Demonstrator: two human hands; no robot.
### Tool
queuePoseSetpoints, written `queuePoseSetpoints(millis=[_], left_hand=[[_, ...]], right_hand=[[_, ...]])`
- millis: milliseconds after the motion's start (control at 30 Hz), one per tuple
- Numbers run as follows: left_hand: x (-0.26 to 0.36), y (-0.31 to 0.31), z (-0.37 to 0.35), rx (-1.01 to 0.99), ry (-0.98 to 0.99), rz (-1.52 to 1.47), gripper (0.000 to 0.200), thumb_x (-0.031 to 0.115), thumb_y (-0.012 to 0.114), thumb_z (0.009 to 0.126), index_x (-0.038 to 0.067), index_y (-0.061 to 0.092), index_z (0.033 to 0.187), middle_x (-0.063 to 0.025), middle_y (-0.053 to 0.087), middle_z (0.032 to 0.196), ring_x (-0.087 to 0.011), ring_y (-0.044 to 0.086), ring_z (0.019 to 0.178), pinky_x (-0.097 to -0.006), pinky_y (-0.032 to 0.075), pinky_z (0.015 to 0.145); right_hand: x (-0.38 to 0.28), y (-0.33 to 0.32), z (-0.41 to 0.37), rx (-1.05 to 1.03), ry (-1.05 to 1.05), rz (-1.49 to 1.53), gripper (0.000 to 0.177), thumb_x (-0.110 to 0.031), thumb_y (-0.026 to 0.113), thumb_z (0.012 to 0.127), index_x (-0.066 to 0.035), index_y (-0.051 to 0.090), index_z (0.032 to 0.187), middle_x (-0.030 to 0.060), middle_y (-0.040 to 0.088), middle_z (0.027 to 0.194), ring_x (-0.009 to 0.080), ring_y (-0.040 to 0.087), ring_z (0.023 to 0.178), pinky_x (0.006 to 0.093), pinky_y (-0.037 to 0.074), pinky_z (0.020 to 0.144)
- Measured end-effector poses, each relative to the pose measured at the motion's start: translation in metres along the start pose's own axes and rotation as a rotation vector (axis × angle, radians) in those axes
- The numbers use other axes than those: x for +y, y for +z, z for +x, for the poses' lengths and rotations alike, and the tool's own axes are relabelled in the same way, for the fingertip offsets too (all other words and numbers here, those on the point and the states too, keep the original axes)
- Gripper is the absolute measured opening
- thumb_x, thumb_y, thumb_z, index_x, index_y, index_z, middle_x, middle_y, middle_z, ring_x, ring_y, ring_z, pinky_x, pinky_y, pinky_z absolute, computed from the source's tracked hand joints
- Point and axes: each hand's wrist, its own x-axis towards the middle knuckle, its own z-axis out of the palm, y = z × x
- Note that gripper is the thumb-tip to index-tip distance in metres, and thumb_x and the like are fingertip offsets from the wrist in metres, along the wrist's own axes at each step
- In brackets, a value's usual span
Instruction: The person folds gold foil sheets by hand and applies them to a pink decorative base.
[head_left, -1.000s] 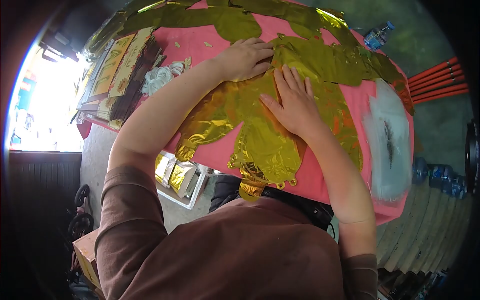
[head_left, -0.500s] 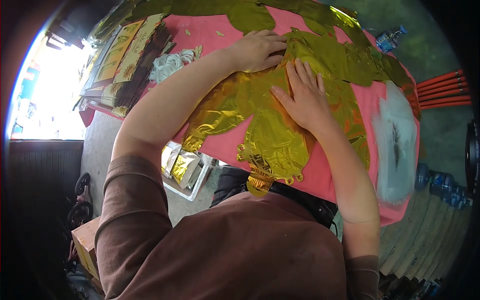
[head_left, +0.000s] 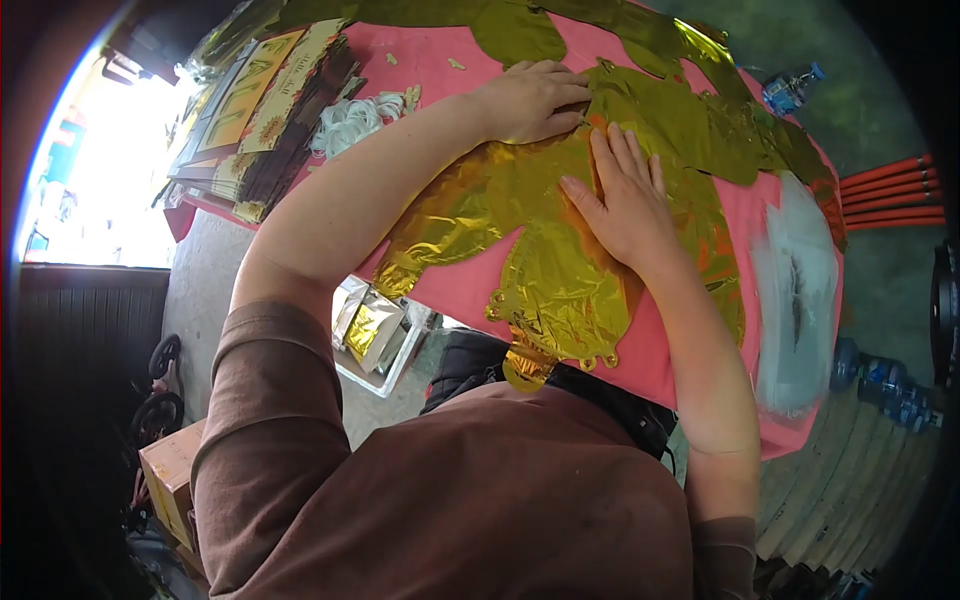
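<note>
A flat gold foil balloon [head_left: 565, 285] lies spread over the pink-covered table [head_left: 450, 290], its lower tab hanging past the near edge. My left hand [head_left: 535, 100] rests palm down on the foil's upper part, fingers stretched to the right and slightly curved. Below it and to the right, my right hand [head_left: 630, 205] presses flat on the foil, thumb apart from the fingers. Neither hand grips anything that I can see. What lies under the palms is hidden.
Printed cards [head_left: 265, 110] are stacked at the left, beside a heap of white ribbon [head_left: 350, 125]. More gold foil [head_left: 520, 30] lies along the far edge. Clear plastic bags [head_left: 797, 290] cover the table's right side. A white box [head_left: 385, 365] with foil packets stands below.
The whole view has shifted slightly, so the table and hands appear a little farther right. Both hands stay on the foil with hardly any change in pose.
</note>
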Motion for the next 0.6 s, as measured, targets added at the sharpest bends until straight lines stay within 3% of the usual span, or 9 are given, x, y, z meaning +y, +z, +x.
queuePoseSetpoints(millis=[100, 600], left_hand=[[0.0015, 0.0008, 0.0010, 0.014, 0.004, 0.003, 0.040, 0.032, 0.052, 0.088, 0.010, 0.055, 0.121, -0.0052, 0.052, 0.126, -0.0263, 0.045, 0.118, -0.0433, 0.036, 0.099], [0.0027, -0.0051, 0.0016, -0.079, -0.015, -0.013, 0.043, 0.028, 0.051, 0.090, 0.006, 0.049, 0.126, -0.0103, 0.046, 0.134, -0.0297, 0.039, 0.125, -0.0438, 0.031, 0.103]], right_hand=[[-0.0034, -0.0049, 0.0001, -0.048, 0.036, -0.024, 0.074, -0.054, 0.042, 0.090, -0.005, 0.026, 0.143, 0.0158, 0.021, 0.149, 0.0279, 0.016, 0.140, 0.0458, 0.010, 0.112], [-0.0043, -0.0001, 0.0008, 0.001, 0.026, -0.030, 0.074, -0.053, 0.043, 0.089, -0.002, 0.027, 0.141, 0.0187, 0.023, 0.148, 0.0311, 0.018, 0.138, 0.0483, 0.012, 0.111]])
